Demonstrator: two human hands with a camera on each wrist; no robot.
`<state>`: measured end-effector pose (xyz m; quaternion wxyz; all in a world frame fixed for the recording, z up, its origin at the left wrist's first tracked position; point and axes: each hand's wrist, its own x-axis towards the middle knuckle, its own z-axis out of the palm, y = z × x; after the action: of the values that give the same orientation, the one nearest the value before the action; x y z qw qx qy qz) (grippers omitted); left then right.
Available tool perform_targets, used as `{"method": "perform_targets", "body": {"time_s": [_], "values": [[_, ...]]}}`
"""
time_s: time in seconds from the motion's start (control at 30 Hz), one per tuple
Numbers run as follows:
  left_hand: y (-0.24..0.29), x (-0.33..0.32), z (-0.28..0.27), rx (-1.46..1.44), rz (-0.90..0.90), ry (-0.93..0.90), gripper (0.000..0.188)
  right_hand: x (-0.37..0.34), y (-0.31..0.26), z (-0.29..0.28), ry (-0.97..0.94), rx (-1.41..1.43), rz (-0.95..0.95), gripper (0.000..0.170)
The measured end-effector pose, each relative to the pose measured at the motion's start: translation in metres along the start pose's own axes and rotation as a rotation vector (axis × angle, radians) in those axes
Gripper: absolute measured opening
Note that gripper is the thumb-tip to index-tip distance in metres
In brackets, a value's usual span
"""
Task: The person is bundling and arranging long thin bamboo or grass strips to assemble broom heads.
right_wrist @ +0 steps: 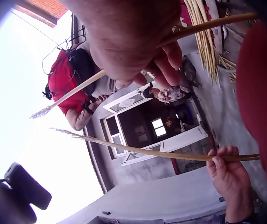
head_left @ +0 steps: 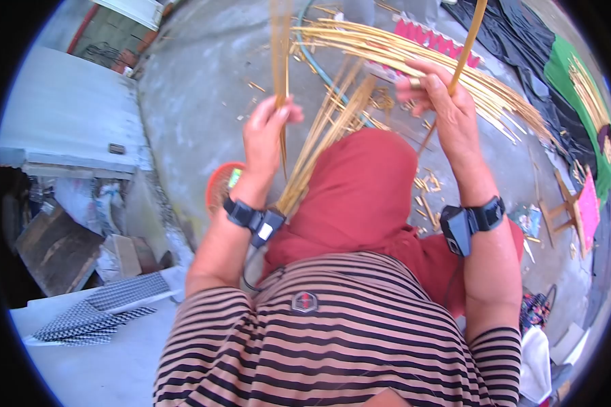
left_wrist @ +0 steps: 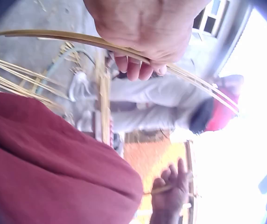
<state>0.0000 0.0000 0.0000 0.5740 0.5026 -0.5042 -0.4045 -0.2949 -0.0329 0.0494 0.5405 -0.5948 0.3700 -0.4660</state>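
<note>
My left hand pinches a few thin straw-coloured plant stalks, which stand up past the fingers and blur at the top. In the right wrist view these stalks end in a feathery tip. My right hand, with a ring on one finger, holds a single thicker stalk between thumb and fingers. Its frayed end shows against the sky in the right wrist view. Beside the red-trousered knee, between the hands, leans a loose bundle of stalks.
A long pile of stalks lies on the concrete floor ahead, next to a pink slatted thing. A blue-green hose runs past it. Short offcuts are scattered about. An orange-rimmed bowl sits left. Another person in red stands nearby.
</note>
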Motion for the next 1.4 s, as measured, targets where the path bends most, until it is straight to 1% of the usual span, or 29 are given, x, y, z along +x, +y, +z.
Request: {"method": "perform_targets", "body": {"time_s": [0.07,0.1,0.17,0.2,0.3,0.33,0.4,0.47,0.53,0.6,0.67,0.73,0.8,0.83,0.87,0.93,0.97,1.07,1.17,1.2,1.3,1.4], "values": [[0.037,0.016,0.042,-0.020,0.075,-0.205,0.025,0.004,-0.011,0.006,0.034,0.029,-0.212,0.046],[0.037,0.005,0.057,-0.021,0.007,-0.324,0.024,-0.011,0.001,0.013,0.052,0.096,-0.235,0.045],[0.041,0.016,0.093,-0.023,-0.019,-0.539,0.024,-0.001,0.000,0.013,0.066,0.191,-0.380,0.044],[0.043,0.020,0.106,-0.002,-0.034,-0.641,0.025,-0.002,-0.010,0.017,0.093,0.205,-0.381,0.038],[0.050,0.025,0.127,0.179,0.040,-0.767,0.027,-0.001,-0.007,0.000,-0.080,0.180,-0.279,0.032],[0.044,0.030,0.126,0.199,0.145,-0.757,0.027,-0.001,-0.006,-0.003,-0.040,0.155,-0.285,0.026],[0.032,0.048,0.117,0.242,0.360,-0.730,0.028,-0.002,-0.016,-0.012,0.044,0.136,-0.274,0.025],[0.033,0.068,0.084,0.229,0.254,-0.525,0.027,-0.004,-0.029,-0.026,0.098,0.147,-0.270,0.024],[0.012,0.082,0.038,0.148,0.067,-0.337,0.026,-0.009,-0.031,-0.048,0.083,0.205,-0.280,0.024],[-0.025,0.087,-0.013,0.216,-0.016,-0.181,0.024,-0.017,-0.029,-0.055,0.173,0.143,-0.219,0.023],[-0.083,0.081,-0.058,0.334,-0.143,-0.063,0.022,-0.023,-0.019,-0.060,0.226,0.091,-0.156,0.022],[-0.154,0.064,-0.094,0.423,-0.276,-0.059,0.019,-0.026,-0.001,-0.057,0.263,0.064,-0.104,0.022],[-0.216,0.038,-0.116,0.660,-0.298,-0.100,0.016,-0.026,0.013,-0.050,0.254,-0.006,-0.064,0.021],[-0.244,0.024,-0.121,0.709,-0.329,-0.127,0.015,-0.026,0.018,-0.047,0.249,-0.044,-0.041,0.021],[-0.268,0.010,-0.122,0.757,-0.359,-0.156,0.014,-0.024,0.022,-0.044,0.224,-0.037,-0.020,0.020],[-0.310,-0.015,-0.114,0.628,-0.517,-0.153,0.014,-0.023,0.028,-0.037,0.225,-0.027,0.043,0.020],[-0.323,-0.022,-0.106,0.563,-0.590,-0.152,0.013,-0.021,0.030,-0.033,0.229,-0.022,0.069,0.019],[-0.337,-0.035,-0.075,0.475,-0.617,-0.103,0.012,-0.015,0.032,-0.019,0.246,-0.058,0.107,0.020],[-0.323,-0.027,-0.052,0.863,-0.335,-0.201,0.012,-0.010,0.035,-0.013,0.258,-0.093,0.132,0.021],[-0.305,-0.022,-0.041,0.926,-0.365,-0.212,0.013,-0.010,0.036,-0.012,0.265,-0.103,0.143,0.021],[-0.317,-0.014,-0.027,1.154,-0.370,-0.270,0.015,-0.009,0.032,-0.008,0.268,-0.114,0.145,0.021],[-0.325,-0.007,-0.018,1.265,-0.405,-0.273,0.017,-0.011,0.034,-0.006,0.262,-0.112,0.169,0.020]]}}
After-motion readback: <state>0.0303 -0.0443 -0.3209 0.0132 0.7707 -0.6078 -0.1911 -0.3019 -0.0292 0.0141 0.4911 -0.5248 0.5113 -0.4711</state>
